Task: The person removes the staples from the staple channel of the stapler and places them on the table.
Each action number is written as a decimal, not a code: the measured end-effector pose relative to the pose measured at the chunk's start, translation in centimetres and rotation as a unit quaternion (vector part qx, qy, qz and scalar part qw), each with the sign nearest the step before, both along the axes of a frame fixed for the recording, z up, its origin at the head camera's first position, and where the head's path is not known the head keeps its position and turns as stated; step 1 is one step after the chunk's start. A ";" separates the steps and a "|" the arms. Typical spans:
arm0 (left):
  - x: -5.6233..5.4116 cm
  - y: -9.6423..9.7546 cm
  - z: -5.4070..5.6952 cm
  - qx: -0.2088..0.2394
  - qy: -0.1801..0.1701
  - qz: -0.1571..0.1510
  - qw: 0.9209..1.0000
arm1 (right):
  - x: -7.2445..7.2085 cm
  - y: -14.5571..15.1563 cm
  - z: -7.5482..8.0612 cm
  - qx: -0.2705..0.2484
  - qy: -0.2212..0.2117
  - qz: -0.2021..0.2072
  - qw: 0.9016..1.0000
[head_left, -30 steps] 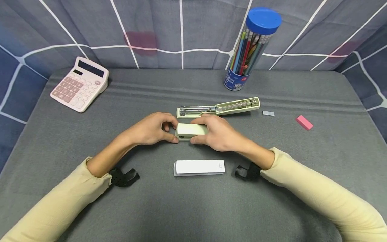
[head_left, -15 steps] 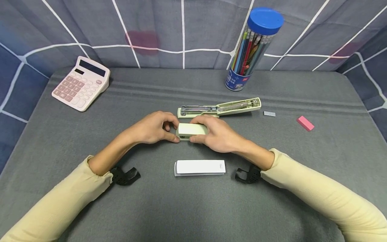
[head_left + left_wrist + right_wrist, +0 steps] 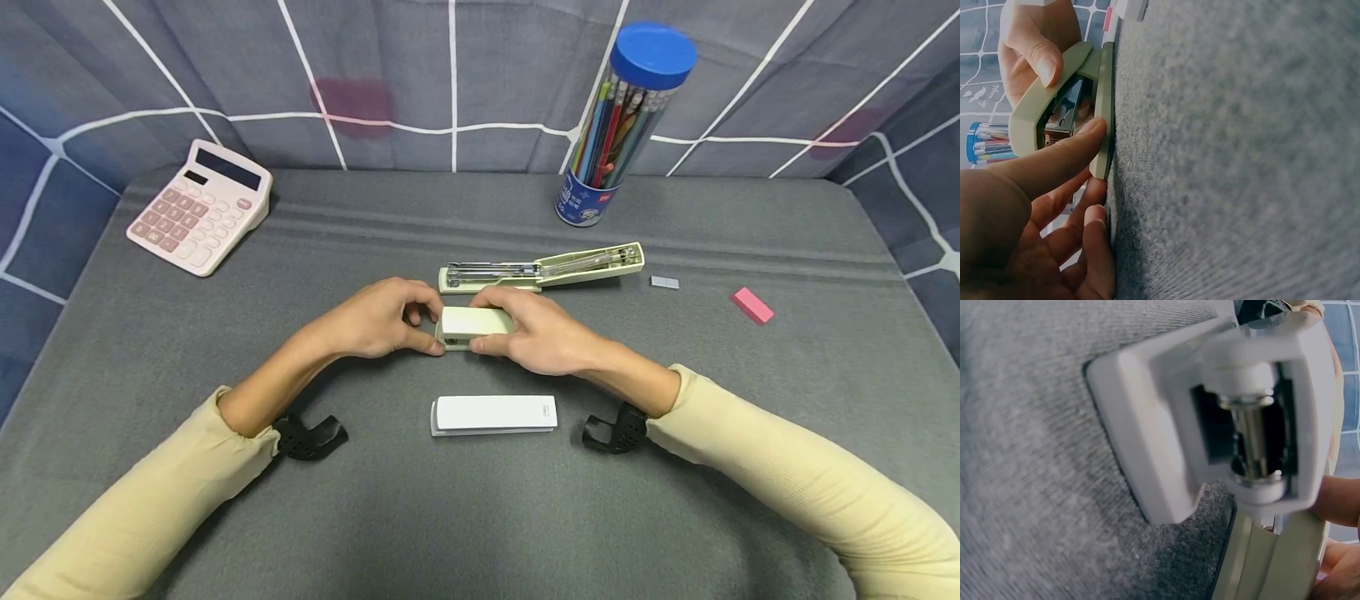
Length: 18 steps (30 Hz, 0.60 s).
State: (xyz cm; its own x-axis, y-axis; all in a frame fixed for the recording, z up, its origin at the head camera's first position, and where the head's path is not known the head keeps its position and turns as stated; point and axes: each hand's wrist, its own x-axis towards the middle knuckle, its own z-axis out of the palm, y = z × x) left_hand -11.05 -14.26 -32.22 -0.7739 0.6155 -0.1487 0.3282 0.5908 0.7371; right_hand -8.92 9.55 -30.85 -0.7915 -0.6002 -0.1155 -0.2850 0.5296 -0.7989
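A pale green stapler (image 3: 474,320) lies at the middle of the table with both hands on it. My left hand (image 3: 378,321) pinches the front end of its base between thumb and fingers; the left wrist view shows the thumb on the base edge. From the other end, my right hand (image 3: 551,333) grips the stapler's sides and hides its rear. Just behind lies a second green stapler (image 3: 491,277), its top swung back to bare the metal staple channel. A white stapler (image 3: 495,414) sits in front of the hands; its hinge end (image 3: 1250,437) looms large in the right wrist view.
A small strip of staples (image 3: 664,282) and a pink eraser (image 3: 752,306) lie to the right. At the back stands a blue-lidded tub of pencils (image 3: 587,200). A pink calculator (image 3: 198,208) is at far left, and a checked curtain (image 3: 412,75) borders the table.
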 end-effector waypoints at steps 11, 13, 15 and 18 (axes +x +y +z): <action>-0.1 0.0 0.2 -0.007 -0.009 -0.008 1.000 | -0.2 0.1 0.2 0.001 -0.014 0.016 1.000; -0.1 0.0 0.2 -0.008 -0.006 -0.009 1.000 | -0.2 0.1 0.2 0.000 -0.014 0.021 1.000; -0.1 0.0 0.2 -0.012 -0.003 -0.009 1.000 | -0.3 0.2 0.2 0.001 -0.013 0.022 1.000; 0.0 0.1 0.2 -0.015 0.000 -0.009 1.000 | -0.3 0.2 0.2 -0.002 -0.014 0.020 1.000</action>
State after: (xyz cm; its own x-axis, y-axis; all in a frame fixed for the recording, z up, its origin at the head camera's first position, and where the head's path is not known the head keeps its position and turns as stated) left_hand -11.07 -14.15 -32.07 -0.7629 0.6245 -0.1674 0.3392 0.6071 0.7185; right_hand -9.17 9.75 -30.69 -0.7637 -0.6313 -0.1352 -0.2828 0.5154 -0.8090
